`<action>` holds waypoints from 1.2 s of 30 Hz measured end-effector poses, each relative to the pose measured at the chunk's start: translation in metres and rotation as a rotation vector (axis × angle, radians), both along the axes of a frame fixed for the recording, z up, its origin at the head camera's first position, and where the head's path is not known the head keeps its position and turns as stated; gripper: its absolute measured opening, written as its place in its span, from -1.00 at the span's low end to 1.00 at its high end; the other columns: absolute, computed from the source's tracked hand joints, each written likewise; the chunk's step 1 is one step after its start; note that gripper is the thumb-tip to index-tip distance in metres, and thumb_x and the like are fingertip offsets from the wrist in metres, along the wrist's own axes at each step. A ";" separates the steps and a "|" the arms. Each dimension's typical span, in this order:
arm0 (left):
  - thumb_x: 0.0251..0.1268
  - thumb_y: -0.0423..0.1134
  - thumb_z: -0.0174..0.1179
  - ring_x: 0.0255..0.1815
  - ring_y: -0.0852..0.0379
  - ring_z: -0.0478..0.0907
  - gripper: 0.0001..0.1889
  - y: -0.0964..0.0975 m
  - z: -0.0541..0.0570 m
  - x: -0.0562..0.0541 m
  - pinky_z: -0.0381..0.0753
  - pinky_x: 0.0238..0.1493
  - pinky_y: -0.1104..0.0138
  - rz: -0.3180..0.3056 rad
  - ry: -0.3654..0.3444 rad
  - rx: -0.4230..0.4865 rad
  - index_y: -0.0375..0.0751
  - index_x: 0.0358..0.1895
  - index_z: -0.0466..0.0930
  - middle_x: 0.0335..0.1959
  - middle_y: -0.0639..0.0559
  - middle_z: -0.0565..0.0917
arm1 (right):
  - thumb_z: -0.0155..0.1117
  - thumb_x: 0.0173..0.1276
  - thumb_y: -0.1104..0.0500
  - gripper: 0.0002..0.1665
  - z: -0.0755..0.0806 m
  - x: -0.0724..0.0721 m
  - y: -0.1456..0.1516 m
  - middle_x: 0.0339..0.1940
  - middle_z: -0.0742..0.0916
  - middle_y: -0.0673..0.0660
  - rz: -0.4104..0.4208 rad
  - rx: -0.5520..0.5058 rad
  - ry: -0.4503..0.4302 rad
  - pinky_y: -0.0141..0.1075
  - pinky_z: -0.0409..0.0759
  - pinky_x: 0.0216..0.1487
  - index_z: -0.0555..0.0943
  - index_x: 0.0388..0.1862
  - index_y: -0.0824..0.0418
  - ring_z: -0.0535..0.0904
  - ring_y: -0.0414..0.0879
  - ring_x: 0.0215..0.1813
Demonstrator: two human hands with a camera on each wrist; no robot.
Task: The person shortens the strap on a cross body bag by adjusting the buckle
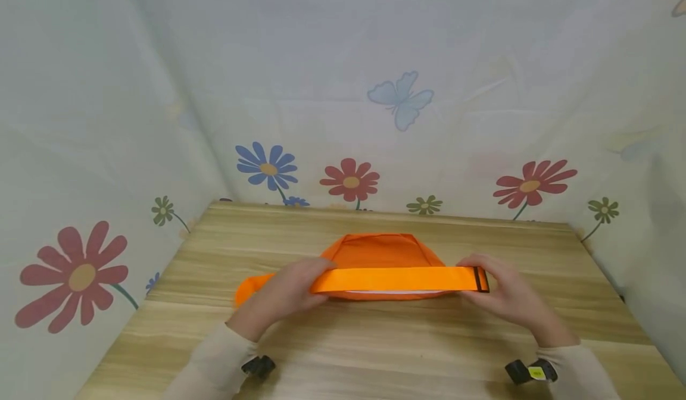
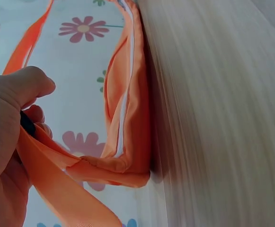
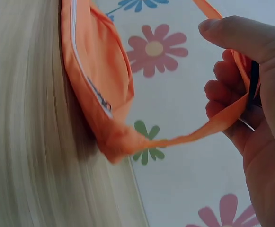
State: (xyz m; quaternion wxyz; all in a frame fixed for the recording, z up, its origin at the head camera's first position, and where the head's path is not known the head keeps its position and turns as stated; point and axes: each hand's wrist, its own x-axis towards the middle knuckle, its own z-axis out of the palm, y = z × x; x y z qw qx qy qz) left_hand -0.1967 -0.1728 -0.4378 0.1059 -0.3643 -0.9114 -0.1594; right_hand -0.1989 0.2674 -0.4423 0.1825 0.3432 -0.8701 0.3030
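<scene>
An orange waist bag (image 1: 379, 250) rests on the wooden table, its white zipper (image 2: 129, 75) running along the side facing me. Above it, an orange strap (image 1: 393, 279) is stretched level between both hands. My left hand (image 1: 292, 286) grips the strap's left part, and a black plastic piece (image 2: 27, 124) shows by its fingers in the left wrist view. At the other end, my right hand (image 1: 502, 287) holds the strap around a black buckle (image 1: 480, 280). The zipper pull (image 3: 107, 105) sits near the bag's right corner. A strap length (image 1: 249, 287) hangs past the left hand.
The wood-grain table (image 1: 407, 352) extends around the bag on every side. A pale cloth (image 1: 321, 78) printed with flowers and a butterfly rises behind the table and along its sides. Each wrist wears a small black device (image 1: 258, 366).
</scene>
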 end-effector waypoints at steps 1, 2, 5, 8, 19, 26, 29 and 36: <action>0.15 -0.26 0.65 0.06 -0.04 0.75 -0.41 -0.002 0.000 0.000 0.79 0.21 0.06 0.003 -0.004 0.005 -0.24 0.23 0.62 0.09 -0.07 0.80 | 0.79 -0.06 0.40 -0.34 -0.001 0.000 0.003 -0.05 0.83 0.01 -0.006 -0.005 -0.001 -0.75 0.48 0.20 0.72 0.05 0.14 0.69 -0.21 -0.07; 0.16 -0.26 0.65 0.07 -0.05 0.76 -0.42 -0.003 0.000 0.000 0.79 0.22 0.06 0.005 -0.004 0.008 -0.24 0.23 0.62 0.09 -0.08 0.80 | 0.79 -0.07 0.42 -0.34 -0.001 0.000 0.005 -0.05 0.83 0.02 -0.015 -0.010 0.000 -0.75 0.47 0.20 0.72 0.05 0.15 0.69 -0.21 -0.06; 0.14 -0.28 0.66 0.06 -0.05 0.76 -0.43 -0.008 -0.002 -0.001 0.79 0.20 0.05 0.007 0.015 0.007 -0.25 0.21 0.63 0.09 -0.09 0.80 | 0.78 -0.08 0.44 -0.33 -0.001 0.001 0.011 -0.05 0.83 0.02 -0.047 -0.016 -0.004 -0.77 0.45 0.21 0.73 0.04 0.14 0.68 -0.23 -0.06; 0.14 -0.27 0.66 0.05 -0.04 0.76 -0.44 -0.012 -0.004 -0.002 0.79 0.19 0.06 0.002 0.030 0.000 -0.25 0.20 0.63 0.08 -0.09 0.80 | 0.77 -0.07 0.44 -0.33 -0.001 0.002 0.016 -0.04 0.83 0.01 -0.070 -0.018 -0.014 -0.77 0.44 0.21 0.73 0.05 0.13 0.68 -0.23 -0.06; 0.18 -0.28 0.63 0.00 0.03 0.72 -0.50 -0.024 -0.002 -0.002 0.80 0.17 0.10 -0.012 -0.021 0.024 -0.18 0.17 0.66 0.05 -0.02 0.80 | 0.79 -0.09 0.44 -0.32 -0.004 0.002 0.030 -0.04 0.83 -0.01 -0.094 0.000 0.012 -0.79 0.41 0.23 0.74 0.05 0.11 0.68 -0.25 -0.06; 0.13 -0.32 0.64 -0.06 0.07 0.70 -0.51 -0.034 -0.002 -0.002 0.81 0.10 0.13 -0.037 0.018 0.061 -0.18 0.13 0.67 0.01 0.00 0.80 | 0.80 -0.16 0.46 -0.31 -0.007 0.002 0.038 -0.09 0.82 -0.02 -0.098 0.017 0.066 -0.80 0.41 0.21 0.74 0.00 0.15 0.66 -0.24 -0.10; 0.10 -0.33 0.66 -0.06 0.05 0.72 -0.49 -0.039 -0.002 -0.002 0.82 0.09 0.12 -0.045 0.043 0.069 -0.20 0.13 0.68 0.01 -0.02 0.81 | 0.80 -0.15 0.44 -0.32 -0.008 0.002 0.041 -0.10 0.81 -0.02 -0.122 0.029 0.077 -0.80 0.42 0.17 0.75 0.00 0.14 0.66 -0.23 -0.12; 0.08 -0.39 0.65 -0.06 0.04 0.73 -0.49 -0.048 -0.003 -0.002 0.82 0.09 0.12 -0.044 0.033 0.101 -0.23 0.12 0.68 0.00 -0.04 0.81 | 0.84 -0.16 0.38 -0.32 -0.007 0.006 0.047 -0.10 0.82 0.00 -0.194 0.056 0.085 -0.82 0.37 0.15 0.75 0.00 0.14 0.64 -0.19 -0.11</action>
